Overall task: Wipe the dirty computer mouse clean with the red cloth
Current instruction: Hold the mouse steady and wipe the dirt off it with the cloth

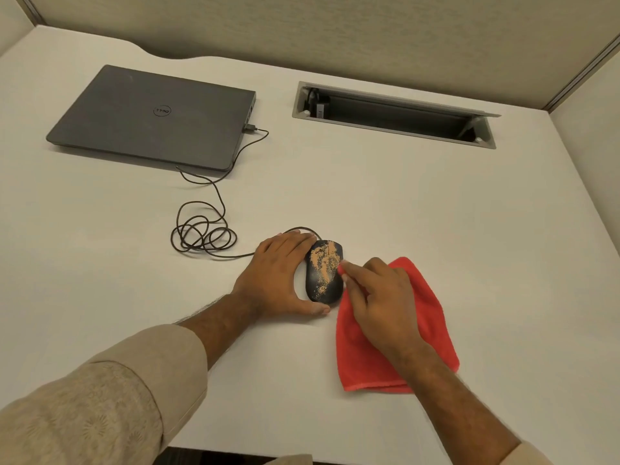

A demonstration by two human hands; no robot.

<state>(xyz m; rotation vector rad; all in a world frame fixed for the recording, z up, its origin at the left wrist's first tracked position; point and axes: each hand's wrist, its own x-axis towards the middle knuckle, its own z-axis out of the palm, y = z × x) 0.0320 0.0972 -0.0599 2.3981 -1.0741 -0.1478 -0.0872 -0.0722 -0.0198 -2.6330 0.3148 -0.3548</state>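
Mouse [324,271] lay lengthwise away from the person, left hand [278,278] cupping its left flank; right hand [379,297], pinching red cloth [426,317], touched its right flank.

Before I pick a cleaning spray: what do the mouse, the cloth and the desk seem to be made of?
The mouse looks like black matte plastic, with a smooth moulded shell under orange-brown grime. The red cloth seems to be soft napped fabric, perhaps microfibre, going by its fuzzy surface and stitched hem. The desk looks like off-white matte laminate, flat and even, though its core can't be told.
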